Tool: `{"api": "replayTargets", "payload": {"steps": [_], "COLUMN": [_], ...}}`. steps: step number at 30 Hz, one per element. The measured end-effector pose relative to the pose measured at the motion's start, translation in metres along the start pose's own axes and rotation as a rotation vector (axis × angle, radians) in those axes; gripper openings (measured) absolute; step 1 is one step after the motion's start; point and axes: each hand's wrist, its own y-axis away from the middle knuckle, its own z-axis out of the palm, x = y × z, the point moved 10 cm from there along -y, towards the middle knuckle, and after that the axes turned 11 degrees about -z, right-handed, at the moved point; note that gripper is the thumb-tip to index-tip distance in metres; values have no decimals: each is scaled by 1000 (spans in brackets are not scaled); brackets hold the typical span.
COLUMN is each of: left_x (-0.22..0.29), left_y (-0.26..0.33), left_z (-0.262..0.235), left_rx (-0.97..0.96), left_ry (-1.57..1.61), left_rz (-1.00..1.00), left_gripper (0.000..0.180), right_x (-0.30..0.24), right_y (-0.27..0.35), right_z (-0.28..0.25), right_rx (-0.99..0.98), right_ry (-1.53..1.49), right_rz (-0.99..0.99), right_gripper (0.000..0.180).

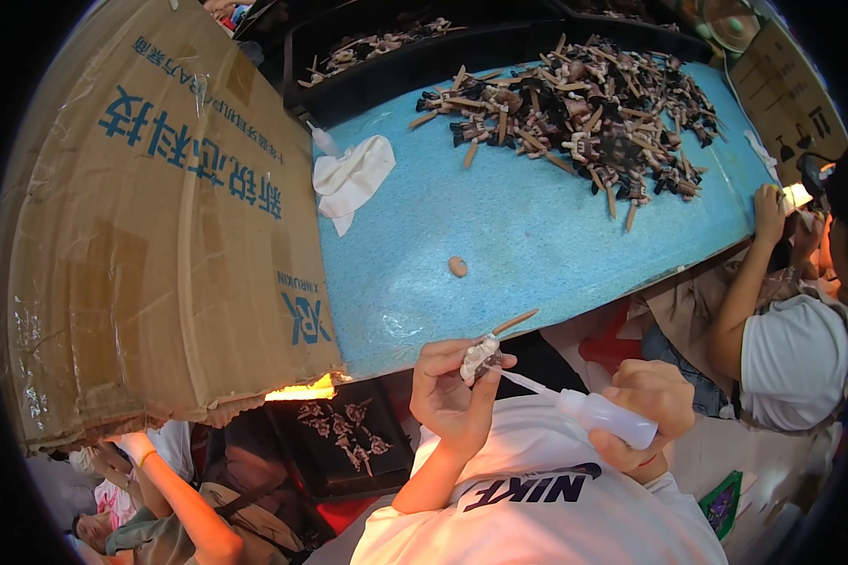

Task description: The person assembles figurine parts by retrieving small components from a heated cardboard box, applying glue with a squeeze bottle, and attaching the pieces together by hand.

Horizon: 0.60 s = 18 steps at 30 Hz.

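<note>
My left hand (450,400) pinches a small figurine (481,361), pale on one side and dark on the other, just off the table's near edge. A thin brown stick (515,323) juts from the figurine toward the upper right. In my right hand (652,410) is a white squeeze bottle (605,418), tilted so that its long narrow nozzle points left. The nozzle's tip meets or nearly meets the figurine; I cannot tell whether it touches. On the blue tabletop (396,273) beyond my hands lies a small brown oval piece (458,266).
A heap of similar figurines (594,122) covers the table's far right. A white cloth (353,179) and a small bottle (325,141) lie beside the tall cardboard panel (160,235) on the left. Black trays (396,61) stand behind. Co-workers sit left and right; one's hand (769,213) is at the table's right edge.
</note>
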Motion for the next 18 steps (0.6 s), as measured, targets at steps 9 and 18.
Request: {"api": "replayTargets", "payload": {"steps": [9, 18], "left_x": [-1, -6], "left_y": [1, -10], "left_z": [-4, -38], "left_rx": [37, 205], "left_ry": [-120, 76], "left_rz": [-22, -126], "left_gripper": [26, 19], "right_x": [5, 96], "right_y": [6, 37], "right_z": [-4, -1], "right_rx": [16, 516], "right_ry": [-13, -563], "right_rz": [3, 639], "right_gripper": [30, 25]}}
